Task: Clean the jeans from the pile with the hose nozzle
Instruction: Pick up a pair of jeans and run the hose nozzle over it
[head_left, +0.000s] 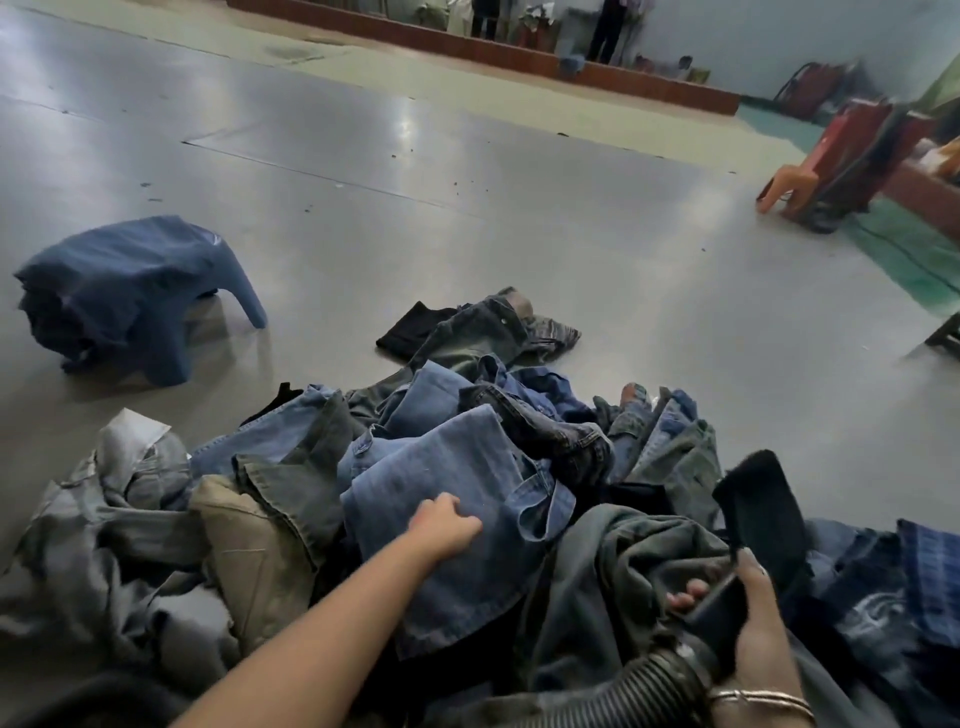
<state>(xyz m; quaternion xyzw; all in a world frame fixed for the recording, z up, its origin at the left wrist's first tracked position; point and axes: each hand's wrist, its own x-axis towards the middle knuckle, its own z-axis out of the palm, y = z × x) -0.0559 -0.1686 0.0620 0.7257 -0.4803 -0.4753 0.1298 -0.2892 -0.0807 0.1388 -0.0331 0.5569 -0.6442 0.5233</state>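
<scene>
Pile of jeans (467, 493), lower frame: matt woven denim, faded blue to grey, creased. One tan cloth piece (249, 540), lower left: matt. Hose (623, 696), bottom centre: ribbed black plastic, dull sheen. Nozzle (753, 509), lower right: matt black. Bangles (758, 699), bottom right: thin polished metal. Floor (415, 182): smooth grey, glossy, reflecting light. Stool (789, 182), upper right: smooth orange plastic.

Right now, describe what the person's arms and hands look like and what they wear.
Both forearms are bare, with no sleeves in view and no gloves. The left hand shows no rings or watch that I can see. The right hand has thin metal bangles, gold and silver in tone, around the wrist. The nails are too blurred to tell if they are painted.
</scene>
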